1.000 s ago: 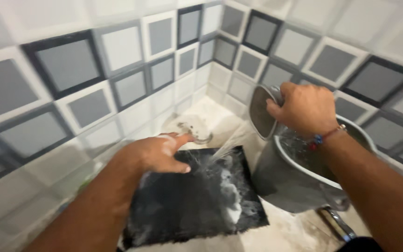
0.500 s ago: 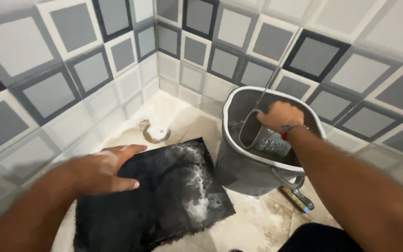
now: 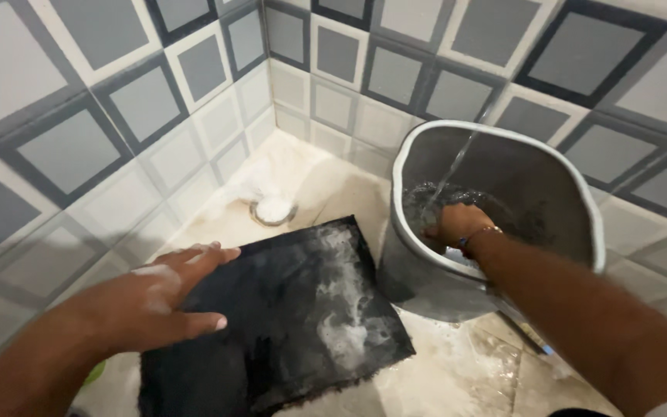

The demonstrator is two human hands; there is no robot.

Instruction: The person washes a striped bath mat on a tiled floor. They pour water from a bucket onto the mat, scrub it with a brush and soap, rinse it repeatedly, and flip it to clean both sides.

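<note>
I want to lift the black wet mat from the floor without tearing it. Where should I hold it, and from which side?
Probably the near right corner of the black mat, approached from the right: it lies flat and free there, whereas the left hand presses the left edge. The frayed near edge looks weaker, so pinch further in.

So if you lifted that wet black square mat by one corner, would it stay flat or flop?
The black square mat would probably droop: its frayed edge suggests soft fabric. It looks soaked and streaked with white suds, so likely heavy for its size and slippery under the left hand resting on it.
</note>
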